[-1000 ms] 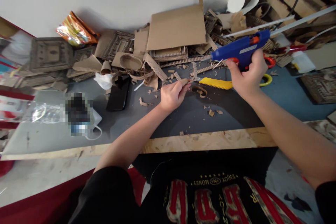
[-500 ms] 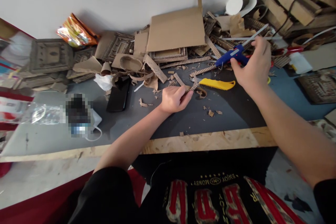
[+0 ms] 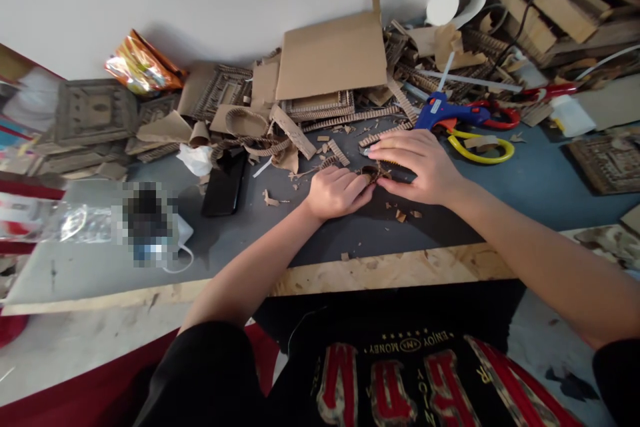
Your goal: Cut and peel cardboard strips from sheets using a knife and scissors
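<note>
My left hand point(image 3: 339, 192) is closed around a small strip of corrugated cardboard point(image 3: 370, 172), low over the middle of the grey table. From the other side my right hand point(image 3: 423, 163) has its thumb and fingertips on the same piece. The fingers cover much of it. Beneath my right hand the yellow knife is almost wholly hidden. Behind that hand lies a blue glue gun point(image 3: 444, 110) with a white glue stick poking out of it. Scissors with a yellow handle point(image 3: 483, 149) rest just right of the gun, beside a red handle point(image 3: 503, 115).
Cardboard scraps and strips pile up along the wall, with a flat cardboard sheet point(image 3: 333, 57) on top. A black phone point(image 3: 223, 185) lies at left, near an orange foil bag point(image 3: 145, 65). Wooden pieces point(image 3: 550, 3) are stacked back right. A white bottle point(image 3: 571, 117) lies at right.
My right hand has left the blue glue gun, which now lies among the scraps, and has come down left to the cardboard strip in my left hand. The yellow knife is now covered.
</note>
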A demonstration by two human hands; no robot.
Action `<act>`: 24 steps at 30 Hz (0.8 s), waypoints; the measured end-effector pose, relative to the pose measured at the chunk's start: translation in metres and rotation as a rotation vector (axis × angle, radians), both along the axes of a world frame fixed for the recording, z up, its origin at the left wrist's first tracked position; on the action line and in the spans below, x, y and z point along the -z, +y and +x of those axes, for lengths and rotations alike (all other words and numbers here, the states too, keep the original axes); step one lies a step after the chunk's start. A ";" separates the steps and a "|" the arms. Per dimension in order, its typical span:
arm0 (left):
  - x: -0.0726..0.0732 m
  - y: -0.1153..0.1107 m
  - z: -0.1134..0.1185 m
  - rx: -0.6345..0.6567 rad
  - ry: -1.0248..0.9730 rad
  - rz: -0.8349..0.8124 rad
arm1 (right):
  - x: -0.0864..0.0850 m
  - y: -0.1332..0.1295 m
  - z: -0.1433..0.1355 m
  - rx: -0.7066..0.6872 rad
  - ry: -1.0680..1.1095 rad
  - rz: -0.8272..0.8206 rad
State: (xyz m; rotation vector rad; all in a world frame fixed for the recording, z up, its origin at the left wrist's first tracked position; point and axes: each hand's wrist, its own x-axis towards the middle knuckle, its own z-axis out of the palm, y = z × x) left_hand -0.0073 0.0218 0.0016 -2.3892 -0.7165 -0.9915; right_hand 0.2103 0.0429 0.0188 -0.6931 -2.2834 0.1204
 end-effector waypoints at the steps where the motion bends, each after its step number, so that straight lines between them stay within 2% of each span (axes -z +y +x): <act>1: -0.001 0.000 0.000 -0.003 0.010 0.012 | 0.001 0.001 0.001 0.016 -0.006 0.011; 11: 0.001 0.001 -0.001 0.022 -0.031 0.010 | 0.000 0.004 0.003 0.040 -0.043 0.088; 24: 0.002 0.002 -0.001 -0.028 -0.036 0.000 | 0.001 0.001 0.003 0.077 -0.013 0.112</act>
